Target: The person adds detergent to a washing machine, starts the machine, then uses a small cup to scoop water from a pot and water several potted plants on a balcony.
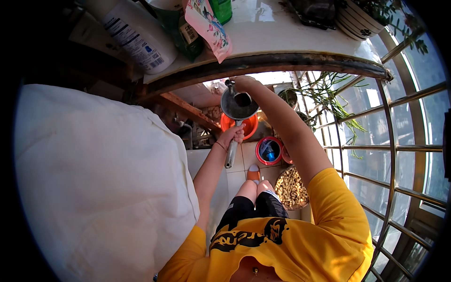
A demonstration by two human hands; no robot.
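My left hand (232,134) is closed around the handle of a grey metal ladle or dipper (239,110), near its bowl. A dark round patch shows inside the bowl. My right hand (243,84) is beside the bowl's far edge, at a small dark metal fitting that looks like a faucet; its fingers are partly hidden, so its grip cannot be told. Below the bowl, partly covered by it, stands an orange-red plastic basin (251,127).
A red-rimmed bucket (269,151) holding a blue item and a container of peanuts in shells (291,188) stand on the tiled floor. A white cloth-covered object (102,176) fills the left. A counter (275,38) with bottles spans the front; metal window bars (391,148) run along the right.
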